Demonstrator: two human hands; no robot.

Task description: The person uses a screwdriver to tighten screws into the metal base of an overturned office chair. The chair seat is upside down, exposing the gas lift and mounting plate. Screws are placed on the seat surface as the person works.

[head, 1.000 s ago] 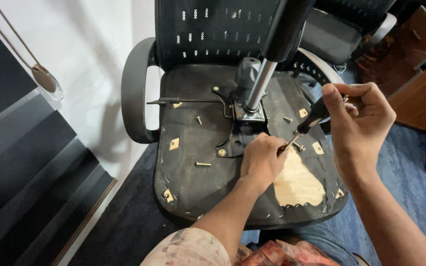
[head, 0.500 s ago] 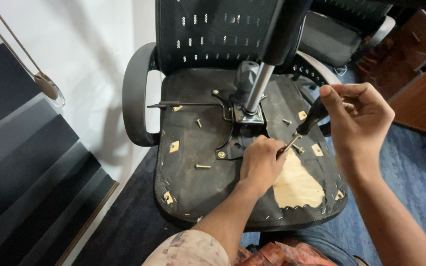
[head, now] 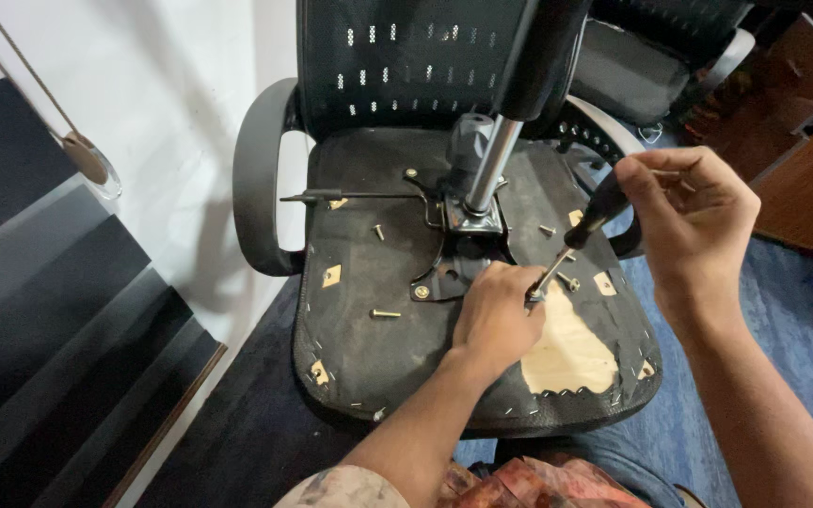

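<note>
Several screws (head: 385, 313) lie loose on the chair underside (head: 359, 348) at centre frame; our right hand (head: 693, 221) grips the screwdriver (head: 581, 235), our left hand (head: 493, 315) pinches its tip — the plate (head: 444, 277) seems only partly fastened.

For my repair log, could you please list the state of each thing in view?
Chair: overturned, seat underside up.
Screwdriver: held in right hand, tip down at seat.
Left hand: closed at screwdriver tip.
Screws: loose on seat.
Gas cylinder: attached, upright.
</note>
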